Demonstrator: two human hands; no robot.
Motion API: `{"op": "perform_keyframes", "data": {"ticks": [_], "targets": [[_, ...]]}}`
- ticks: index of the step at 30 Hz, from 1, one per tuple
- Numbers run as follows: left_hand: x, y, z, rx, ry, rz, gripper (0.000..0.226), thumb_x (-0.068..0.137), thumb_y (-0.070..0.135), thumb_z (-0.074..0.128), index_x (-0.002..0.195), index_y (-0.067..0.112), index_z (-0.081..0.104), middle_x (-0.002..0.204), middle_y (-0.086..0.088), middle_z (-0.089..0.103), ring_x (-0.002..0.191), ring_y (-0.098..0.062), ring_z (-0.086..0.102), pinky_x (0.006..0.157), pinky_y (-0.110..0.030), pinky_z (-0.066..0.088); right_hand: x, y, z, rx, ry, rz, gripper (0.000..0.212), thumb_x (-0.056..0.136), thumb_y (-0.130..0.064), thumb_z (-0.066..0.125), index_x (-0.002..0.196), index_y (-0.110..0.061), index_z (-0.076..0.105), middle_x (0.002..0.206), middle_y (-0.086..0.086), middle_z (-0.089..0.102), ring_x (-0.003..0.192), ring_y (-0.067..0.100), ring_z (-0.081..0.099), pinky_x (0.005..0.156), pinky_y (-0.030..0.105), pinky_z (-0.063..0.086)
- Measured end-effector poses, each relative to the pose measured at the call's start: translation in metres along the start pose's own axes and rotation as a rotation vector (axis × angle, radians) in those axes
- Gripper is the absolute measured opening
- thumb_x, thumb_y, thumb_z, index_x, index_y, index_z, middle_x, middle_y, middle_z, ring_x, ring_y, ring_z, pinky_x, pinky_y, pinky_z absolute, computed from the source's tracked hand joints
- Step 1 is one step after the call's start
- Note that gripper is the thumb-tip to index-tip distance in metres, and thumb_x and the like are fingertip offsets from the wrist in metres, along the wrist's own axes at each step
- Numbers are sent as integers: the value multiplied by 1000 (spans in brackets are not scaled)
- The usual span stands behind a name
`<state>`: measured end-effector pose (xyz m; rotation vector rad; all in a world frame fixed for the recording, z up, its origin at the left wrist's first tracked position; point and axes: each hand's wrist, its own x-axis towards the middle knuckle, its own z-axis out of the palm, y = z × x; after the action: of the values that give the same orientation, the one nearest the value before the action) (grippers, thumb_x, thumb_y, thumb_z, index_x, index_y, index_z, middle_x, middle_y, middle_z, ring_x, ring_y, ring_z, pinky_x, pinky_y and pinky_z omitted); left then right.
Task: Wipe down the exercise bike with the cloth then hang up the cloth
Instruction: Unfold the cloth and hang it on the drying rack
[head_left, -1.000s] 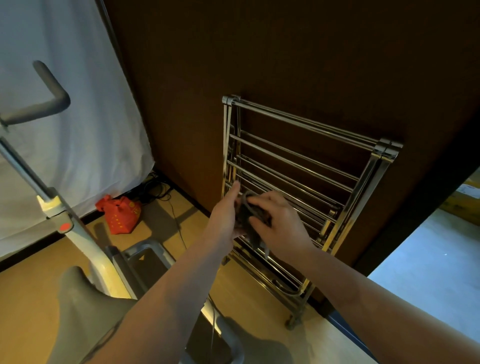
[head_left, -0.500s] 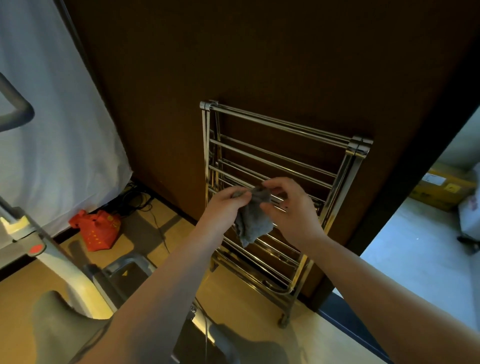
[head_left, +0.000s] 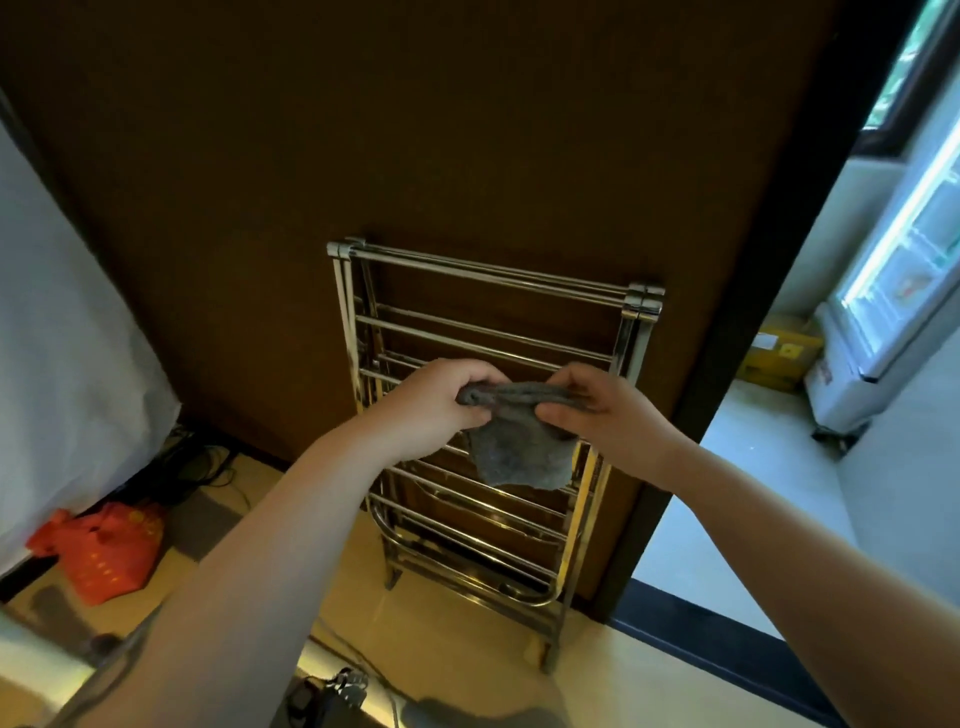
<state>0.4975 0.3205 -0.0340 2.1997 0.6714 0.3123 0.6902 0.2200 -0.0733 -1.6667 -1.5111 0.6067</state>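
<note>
Holding the gray cloth (head_left: 519, 447) in the middle of the frame, the left hand (head_left: 436, 410) and right hand (head_left: 608, 410) pinch its top edge, stretched between them before the metal rack (head_left: 493, 322).

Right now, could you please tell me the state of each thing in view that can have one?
Grey cloth: held up by its top edge, lower part hanging free, not yet on a rail.
Left hand: gripping the cloth's left end.
Right hand: pinching the cloth's right end.
Metal drying rack: folded flat, upright against the brown wall, rails bare.
Red bag: slumped on the floor.
</note>
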Motion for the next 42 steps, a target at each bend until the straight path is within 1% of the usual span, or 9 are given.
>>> {"op": "perform_keyframes", "data": {"ticks": [5,9,15,21,24,28,35,38,42], "targets": [[23,7,12,123,-39,11,42,88,1,61,122,26,58,112,8,61,103,-6,56,87,-25,47,-6,8,-12,-253,271,-57,12,91,-31,61,101,-27,66,92,-16,62,88,2,59,77,29,56],[49,10,19,101,5,-4,40,89,5,59,124,26,55,111,8,58,97,-4,56,75,-18,47,5,17,-32,-423,356,-49,16,89,-42,60,99,-29,63,87,-16,61,81,4,60,68,25,54],[110,22,26,-234,222,-47,33,96,10,49,125,26,49,115,11,49,97,0,50,64,-13,42,37,44,-78,-326,315,-36,16,87,-45,60,93,-31,54,85,-19,58,79,-1,60,66,18,52],[184,31,31,-164,471,-17,33,94,8,54,125,20,47,115,7,50,101,-6,53,71,-16,48,90,65,-131,-233,191,-72,10,89,-28,64,97,-29,57,91,-17,62,82,-7,60,67,9,49],[220,34,26,-144,582,-16,34,93,7,57,124,18,47,108,8,51,92,-3,54,67,-14,46,124,72,-142,-227,223,-58,11,94,-26,57,105,-26,57,93,-15,61,83,-2,61,65,14,50],[259,29,23,-70,634,-31,36,93,6,57,124,19,45,112,5,54,103,-10,56,80,-20,48,163,84,-146,-317,301,14,17,96,-31,55,110,-23,58,90,-8,64,74,6,63,66,28,57],[287,12,16,163,620,-10,39,90,8,60,125,21,48,123,0,56,113,-16,57,94,-36,51,189,87,-141,-825,413,-125,19,95,-31,55,111,-21,56,98,-3,64,81,20,65,63,31,48],[281,2,25,299,665,57,36,87,9,64,120,21,54,126,1,50,117,-16,49,96,-33,48,186,89,-133,-785,420,-203,21,92,-27,61,111,-20,57,110,-2,59,81,22,65,63,35,54],[268,-9,41,377,582,213,21,92,20,58,111,19,64,115,2,59,108,-15,51,94,-34,45,177,94,-121,-664,425,-235,15,93,-28,58,105,-21,63,104,-4,61,88,15,60,67,32,54]]}}
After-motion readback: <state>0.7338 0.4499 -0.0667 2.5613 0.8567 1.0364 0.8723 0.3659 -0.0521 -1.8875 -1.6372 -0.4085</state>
